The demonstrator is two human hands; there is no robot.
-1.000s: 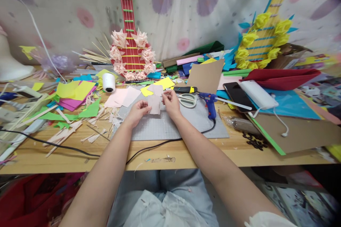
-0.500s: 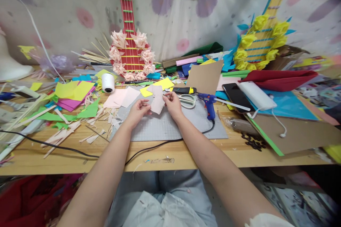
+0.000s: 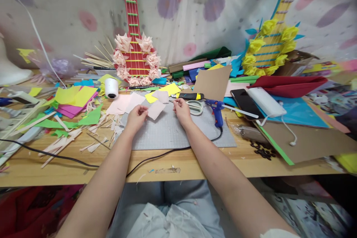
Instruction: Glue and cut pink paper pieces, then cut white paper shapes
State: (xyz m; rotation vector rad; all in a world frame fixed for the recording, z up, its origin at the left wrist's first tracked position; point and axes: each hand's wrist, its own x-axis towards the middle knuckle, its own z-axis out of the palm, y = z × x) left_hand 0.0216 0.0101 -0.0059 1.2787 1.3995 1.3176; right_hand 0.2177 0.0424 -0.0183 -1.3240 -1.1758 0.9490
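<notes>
My left hand [image 3: 136, 119] pinches a small pale pink paper piece [image 3: 156, 110] by its left edge, over the grey cutting mat [image 3: 156, 139]. Just behind it lies another pale paper piece [image 3: 161, 96]. To the right, my right hand [image 3: 182, 111] is closed with fingertips together, apart from the held paper. Something thin seems to poke from its fingertips, too small to name. Beyond that hand is a black and yellow utility knife [image 3: 192, 96]. Scissors [image 3: 195, 107] with pale handles rest beside it, and a blue glue gun [image 3: 216, 111] lies farther right.
Pale paper sheets [image 3: 119, 104] and a white roll-shaped object [image 3: 111, 88] are at left. A red paper guitar [image 3: 135, 61] and a yellow one [image 3: 269, 50] stand behind. A black cord [image 3: 156, 156] crosses the table front. A phone [image 3: 245, 101] is at right.
My hands have moved apart. The paper has left my right fingers and tilts toward my left hand, which has drawn slightly leftward with it. The view has shifted a little.
</notes>
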